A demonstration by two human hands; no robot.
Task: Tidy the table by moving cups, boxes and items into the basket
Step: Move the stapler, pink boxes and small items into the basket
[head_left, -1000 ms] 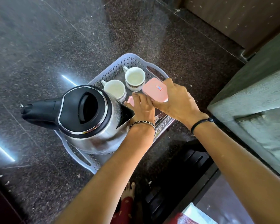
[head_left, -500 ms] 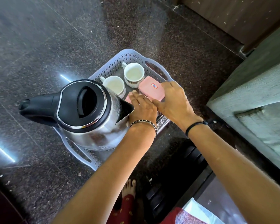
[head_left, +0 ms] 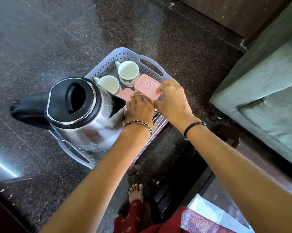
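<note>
A grey perforated basket [head_left: 123, 53] sits on a low stand above the dark floor. Inside it stand two white cups [head_left: 128, 73] [head_left: 109, 84], a steel kettle [head_left: 79, 113] with a black lid, and two pink boxes. My right hand [head_left: 172, 101] grips the right edge of the upper pink box [head_left: 146, 85], which lies at the basket's right side. My left hand [head_left: 138, 109] rests flat on the second pink box [head_left: 124, 94], wedged between the kettle spout and the upper box. Most of that second box is hidden.
A grey-green cushioned seat [head_left: 268, 84] stands to the right. A dark low table edge [head_left: 200, 180] runs along the bottom right. My bare foot [head_left: 136, 191] shows below the basket. Wooden panelling [head_left: 226, 12] lines the top right.
The upper pink box has come down into the basket beside the cups, my right hand going with it. My left hand has stayed on the lower box.
</note>
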